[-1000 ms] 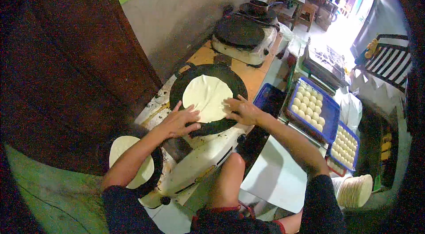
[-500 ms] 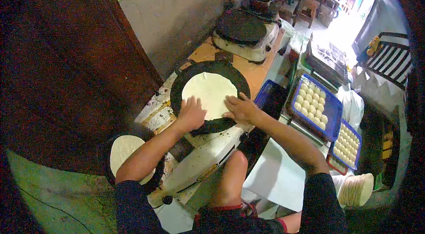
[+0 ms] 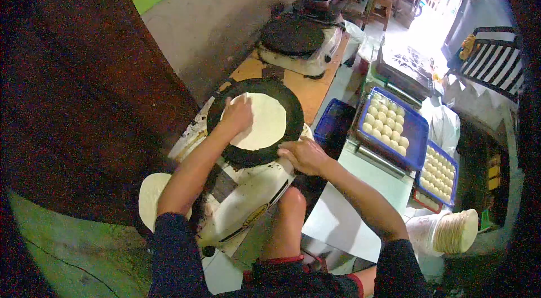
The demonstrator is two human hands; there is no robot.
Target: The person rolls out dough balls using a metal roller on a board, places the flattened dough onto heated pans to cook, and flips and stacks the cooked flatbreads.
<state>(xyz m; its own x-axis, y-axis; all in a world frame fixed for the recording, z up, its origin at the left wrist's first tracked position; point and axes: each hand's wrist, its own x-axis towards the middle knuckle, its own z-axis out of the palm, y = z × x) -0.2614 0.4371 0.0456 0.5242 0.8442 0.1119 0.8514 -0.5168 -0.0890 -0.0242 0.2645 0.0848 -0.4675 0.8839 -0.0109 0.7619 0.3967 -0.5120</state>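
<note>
Moved left hand (image 3: 239, 114) farther up flatbread (image 3: 264, 124), cannot tell if pinching; drew right hand (image 3: 304, 156) to pan rim (image 3: 295, 116), with fingers (image 3: 287, 151) loosely apart.

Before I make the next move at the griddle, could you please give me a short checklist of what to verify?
1. Dough round lying flat: ok, no fold shows on its visible surface.
2. Dough round inside the edge of the griddle: ok, dark surface shows around much of it.
3. Left hand clear of the dough: not ok, it is over the upper-left part.
4. Right hand clear of the dough: ok, it is by the griddle's lower-right edge.
5. Underside cooked: cannot tell, it is hidden.
6. Dough balls at hand: ok, rows sit in a blue tray to the right.
</note>
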